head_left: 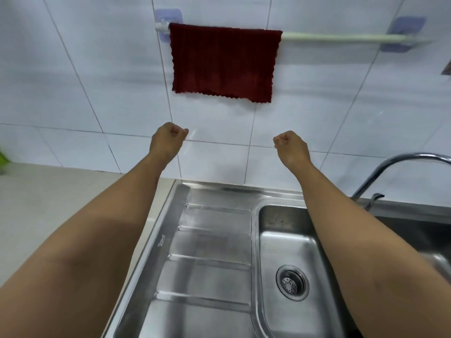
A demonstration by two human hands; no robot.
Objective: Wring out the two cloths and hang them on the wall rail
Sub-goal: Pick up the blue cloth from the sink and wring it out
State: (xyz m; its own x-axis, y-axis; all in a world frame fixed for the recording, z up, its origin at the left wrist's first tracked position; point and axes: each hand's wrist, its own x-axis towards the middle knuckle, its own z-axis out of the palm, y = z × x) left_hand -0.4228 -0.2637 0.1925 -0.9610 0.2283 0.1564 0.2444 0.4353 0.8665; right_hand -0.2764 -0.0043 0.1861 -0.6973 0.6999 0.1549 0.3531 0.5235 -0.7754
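A dark red cloth (223, 63) hangs spread flat over the left part of the white wall rail (341, 37). The rail's right part is bare. My left hand (167, 141) is raised below the cloth's left corner, fingers curled shut, holding nothing. My right hand (290, 146) is raised below the cloth's right corner, also curled shut and empty. Both hands hang apart from the cloth, well under its lower edge. No second cloth is in view.
A steel sink (288, 245) with a drain and a ribbed drainboard (207, 252) lies below my arms. A curved tap (400, 167) stands at the right. A pale countertop (61, 196) runs to the left, with a green object (3, 158) at its far edge.
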